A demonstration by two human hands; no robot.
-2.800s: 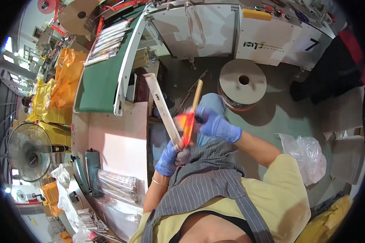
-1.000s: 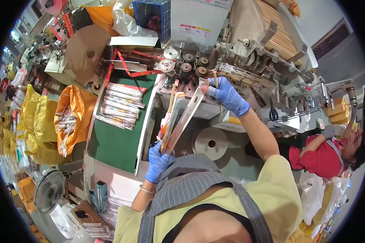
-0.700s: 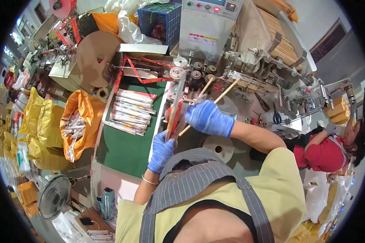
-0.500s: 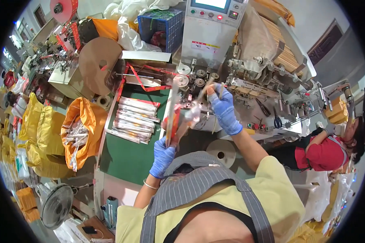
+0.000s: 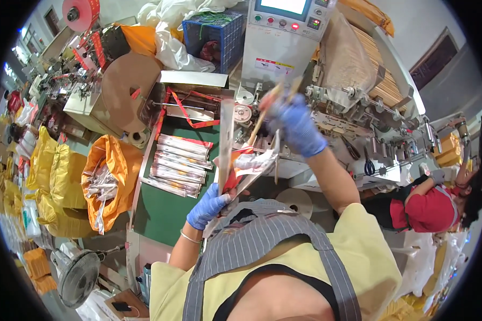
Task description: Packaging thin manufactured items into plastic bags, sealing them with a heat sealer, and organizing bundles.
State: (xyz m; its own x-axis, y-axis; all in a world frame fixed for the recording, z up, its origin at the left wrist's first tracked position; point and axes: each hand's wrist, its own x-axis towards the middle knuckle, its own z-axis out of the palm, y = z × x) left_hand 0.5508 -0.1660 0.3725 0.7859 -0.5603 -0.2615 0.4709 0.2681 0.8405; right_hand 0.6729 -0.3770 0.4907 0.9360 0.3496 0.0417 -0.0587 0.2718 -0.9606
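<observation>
In a blue glove, my left hand is closed around the lower end of a torn-looking clear plastic wrapper with red and white print. Its long strips splay upward and to the right. My right hand, gloved in blue too, is raised above and to the right of it, smeared by motion. From its fingers slim wooden sticks stick out, resembling chopsticks; one slants down toward the wrapper. To the left, several sealed slim packets lie in a stack on the green work surface.
Beyond my hands stands a machine with a control panel. Rollers and metal guides run right, near black-handled scissors. At left are an orange sack of packets and a fan. A person in red is at right.
My right hand has moved up and slightly right with the sticks. My left hand has shifted a little left and down, and the wrapper's strips are spread wider.
</observation>
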